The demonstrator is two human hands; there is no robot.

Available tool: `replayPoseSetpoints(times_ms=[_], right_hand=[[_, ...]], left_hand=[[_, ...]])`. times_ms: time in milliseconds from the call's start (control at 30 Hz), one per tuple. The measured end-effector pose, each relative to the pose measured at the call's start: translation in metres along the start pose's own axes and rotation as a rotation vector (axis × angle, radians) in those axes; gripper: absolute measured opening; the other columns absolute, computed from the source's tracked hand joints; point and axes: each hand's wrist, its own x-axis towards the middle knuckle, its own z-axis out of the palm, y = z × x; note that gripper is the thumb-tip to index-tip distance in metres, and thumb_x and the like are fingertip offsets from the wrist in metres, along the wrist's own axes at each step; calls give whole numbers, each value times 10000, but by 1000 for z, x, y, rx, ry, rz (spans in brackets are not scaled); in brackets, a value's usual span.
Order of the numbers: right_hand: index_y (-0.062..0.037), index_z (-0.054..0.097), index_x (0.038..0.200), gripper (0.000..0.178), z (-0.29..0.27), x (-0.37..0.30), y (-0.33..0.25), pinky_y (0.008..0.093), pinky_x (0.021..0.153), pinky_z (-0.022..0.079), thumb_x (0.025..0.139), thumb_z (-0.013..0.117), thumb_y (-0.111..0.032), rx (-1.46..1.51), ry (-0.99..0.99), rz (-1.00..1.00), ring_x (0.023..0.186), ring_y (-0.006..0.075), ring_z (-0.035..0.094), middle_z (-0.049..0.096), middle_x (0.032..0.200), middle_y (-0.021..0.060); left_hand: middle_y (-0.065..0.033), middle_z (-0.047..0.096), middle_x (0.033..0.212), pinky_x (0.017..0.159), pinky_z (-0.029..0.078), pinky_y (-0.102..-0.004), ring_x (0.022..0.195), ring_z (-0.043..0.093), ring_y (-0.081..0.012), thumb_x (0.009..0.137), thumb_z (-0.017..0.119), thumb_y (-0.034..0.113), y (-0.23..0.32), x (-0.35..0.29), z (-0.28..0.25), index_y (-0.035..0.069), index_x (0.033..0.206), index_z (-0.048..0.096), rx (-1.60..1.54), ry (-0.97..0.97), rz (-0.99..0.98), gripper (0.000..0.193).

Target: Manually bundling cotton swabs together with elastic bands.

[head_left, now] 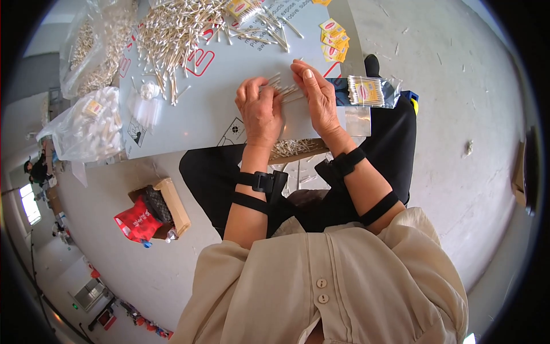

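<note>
Work looks mid-batch. Loose swabs (281, 90) lie between your two hands, over the bench (200, 129), roughly lined up but fanned and uneven. Your left hand (260, 109) is half closed, fingers curled at their near ends; whether it truly grips, you can't tell from here. Your right hand (318, 100) is open, palm turned inward, fingers nearly straight, thumb up, set against the other side of the bunch.

Done, by the look of it: one filled pack (368, 92) to your right, another (243, 10) beside the pile, more in the bag (86, 126) at left. Left: the big pile (175, 28) of swabs, and yellow cards (334, 41) lying loose. Judge plenty remaining.

Edges: the bench's front edge runs just under your wrists, a box (295, 149) of swabs below it. The right-hand pack sits at the side edge, seemingly past it; a sweep that way could knock it. Best room: the bare stretch left of your left hand, up to the clear sleeves (144, 112).
</note>
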Motion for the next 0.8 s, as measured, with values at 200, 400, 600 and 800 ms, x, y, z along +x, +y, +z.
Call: replayPoseSetpoints(times_ms=[200,400,600,800], right_hand=[[68,529,1248,467,0,1,-1,296,1077,365,1010,440,-323,-34,-13,-20,1230,180,480,505,1333,138],[77,497,1278,490,1,0,-1,309,1090,350,1010,436,-329,53,12,4,1250,196,466,503,1333,141],[66,488,1291,500,-3,-6,-2,316,1102,333,1013,419,-344,-3,20,-32,1267,196,449,486,1348,138],[51,465,1322,516,-7,-8,0,317,1112,312,1014,409,-359,-76,1,-115,1288,190,425,466,1374,142]], left_hand=[[-187,410,1392,1073,250,-518,1340,311,-378,820,654,179,0,-12,2,-8,1284,452,220,4,-36,540],[-240,183,1526,1137,136,-530,1421,161,-389,888,558,439,4,-4,2,-27,1448,228,281,-255,-112,800],[-271,204,1504,1133,113,-546,1420,156,-387,840,610,479,19,-30,-2,-45,1439,219,266,-320,-64,887],[-282,130,1517,1143,115,-511,1431,109,-384,926,524,432,-1,-10,2,-56,1443,200,169,-168,-102,782]])
